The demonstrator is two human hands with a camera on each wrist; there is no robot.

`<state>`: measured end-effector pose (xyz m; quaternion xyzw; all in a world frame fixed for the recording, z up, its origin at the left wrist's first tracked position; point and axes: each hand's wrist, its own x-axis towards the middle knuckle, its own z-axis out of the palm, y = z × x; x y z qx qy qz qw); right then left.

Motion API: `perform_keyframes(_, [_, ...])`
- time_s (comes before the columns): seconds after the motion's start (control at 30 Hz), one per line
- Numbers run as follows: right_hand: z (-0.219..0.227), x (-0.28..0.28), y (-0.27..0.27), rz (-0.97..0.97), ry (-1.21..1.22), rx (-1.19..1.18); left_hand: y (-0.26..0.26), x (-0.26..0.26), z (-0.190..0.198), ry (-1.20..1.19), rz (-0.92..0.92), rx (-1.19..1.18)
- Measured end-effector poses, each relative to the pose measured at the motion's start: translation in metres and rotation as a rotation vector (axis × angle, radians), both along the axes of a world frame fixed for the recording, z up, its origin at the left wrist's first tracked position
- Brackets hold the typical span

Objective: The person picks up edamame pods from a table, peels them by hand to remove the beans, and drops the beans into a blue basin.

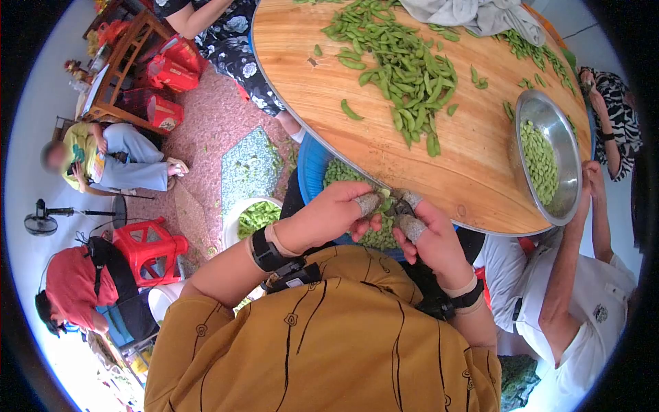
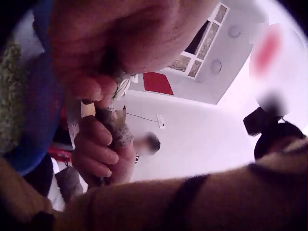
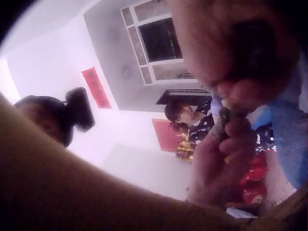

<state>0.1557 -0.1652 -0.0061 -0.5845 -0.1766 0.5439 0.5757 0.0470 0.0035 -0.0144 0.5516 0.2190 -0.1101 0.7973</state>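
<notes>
The desk (image 1: pixel 480 172) spreads beyond the fingers, with heaped pods (image 1: pixel 408 82) on it; the tub (image 1: pixel 311 161) sits below them, the bowl (image 1: pixel 568 147) to their right, the bucket (image 1: pixel 230 226) to their left. The left hand (image 1: pixel 336 209) and right hand (image 1: pixel 434 226) meet over the tub, fingers curled, pinching what looks like one pod (image 1: pixel 386 204), partly hidden. A squeeze angled off the tub could scatter beans (image 1: pixel 340 172); bulky wraps (image 1: pixel 411 227) could let the pod slip. Counted: one desk, tub, bowl and bucket; two hands; three visible wraps; one pinched pod; heaped pods too many to count.
</notes>
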Motion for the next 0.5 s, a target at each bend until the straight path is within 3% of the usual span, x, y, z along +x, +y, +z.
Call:
perform_keyframes(0.13, [-0.009, 0.002, -0.002, -0.006, -0.129, -0.040, -0.002, -0.003, -0.005, -0.071, -0.110, 0.253])
perform_keyframes(0.2, [-0.019, -0.001, 0.006, -0.114, -1.019, 0.099, -0.005, -0.004, -0.007, -0.156, -0.255, 0.599])
perform_keyframes(0.33, [-0.016, -0.001, 0.014, 0.039, -1.234, -0.039, -0.009, -0.009, -0.013, -0.290, -0.215, 0.747])
perform_keyframes(0.4, [-0.012, -0.005, 0.015, 0.043, -1.347, -0.081, -0.005, -0.014, -0.005, -0.150, -0.174, 0.480])
perform_keyframes(0.43, [-0.010, -0.006, 0.013, 0.048, -1.345, -0.078, -0.002, -0.017, -0.007, -0.147, -0.169, 0.480])
perform_keyframes(0.5, [-0.008, -0.008, 0.009, 0.193, -1.362, -0.161, 0.004, -0.023, -0.017, -0.169, -0.137, 0.743])
